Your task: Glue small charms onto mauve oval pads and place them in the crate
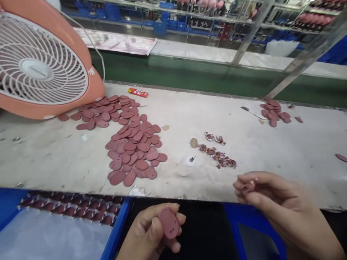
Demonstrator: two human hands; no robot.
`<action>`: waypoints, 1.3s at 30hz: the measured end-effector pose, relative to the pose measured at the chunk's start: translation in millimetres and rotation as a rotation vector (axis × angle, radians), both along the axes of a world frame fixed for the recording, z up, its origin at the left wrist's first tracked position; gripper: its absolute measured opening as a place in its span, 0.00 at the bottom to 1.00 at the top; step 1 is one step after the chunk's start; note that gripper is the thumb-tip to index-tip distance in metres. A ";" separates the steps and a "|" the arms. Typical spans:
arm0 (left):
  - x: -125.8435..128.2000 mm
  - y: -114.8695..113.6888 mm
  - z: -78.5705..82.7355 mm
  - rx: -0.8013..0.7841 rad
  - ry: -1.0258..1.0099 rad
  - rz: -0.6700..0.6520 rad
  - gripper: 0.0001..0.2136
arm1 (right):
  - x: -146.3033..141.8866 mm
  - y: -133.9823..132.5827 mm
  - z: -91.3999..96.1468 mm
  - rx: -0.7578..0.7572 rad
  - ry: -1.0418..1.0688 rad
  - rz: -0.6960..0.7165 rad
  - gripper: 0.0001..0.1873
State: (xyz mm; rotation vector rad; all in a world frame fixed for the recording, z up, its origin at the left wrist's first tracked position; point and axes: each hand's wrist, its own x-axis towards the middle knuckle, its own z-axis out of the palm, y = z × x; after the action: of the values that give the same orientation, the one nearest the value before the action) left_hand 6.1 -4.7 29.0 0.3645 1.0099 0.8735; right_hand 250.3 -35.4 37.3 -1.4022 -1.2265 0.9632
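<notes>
My left hand (146, 232) is closed on a flat maroon oval piece (168, 222) with a few small holes near its lower end. It is held in front of the table's near edge. To the right, my right hand (283, 203) is pinched, slightly blurred, over the near edge of the table. Between its fingertips is a small brownish thing (249, 185), too blurred to name. Beyond the hands lie small brown-and-white twisted bits (217, 155) in short rows. A large heap of similar maroon oval pieces (134, 151) spreads over the table at left.
An orange fan (93, 85) with a white grille stands at back left. A red wrapper-like strip (137, 92) lies near it. A smaller heap of ovals (274, 112) sits at back right, by a metal post (300, 65). Below the table edge are blue bins (109, 240).
</notes>
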 end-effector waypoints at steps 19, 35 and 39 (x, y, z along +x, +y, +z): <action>-19.6 -9.6 -4.9 -0.114 -0.176 -0.237 0.18 | -75.8 14.4 24.6 -0.089 -0.050 0.464 0.10; -19.7 -11.7 -3.3 -0.215 -0.155 -0.213 0.18 | -79.4 20.4 25.9 -0.063 -0.147 0.587 0.15; -18.7 -10.6 -1.7 -0.231 -0.157 -0.204 0.17 | -79.0 20.2 26.8 -0.032 -0.202 0.613 0.14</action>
State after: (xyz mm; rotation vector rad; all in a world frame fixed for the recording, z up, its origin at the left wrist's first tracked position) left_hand -12.7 -15.3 27.3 0.1953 0.8998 0.5852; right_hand 171.4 -15.2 64.1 -1.1828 -1.8602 1.2733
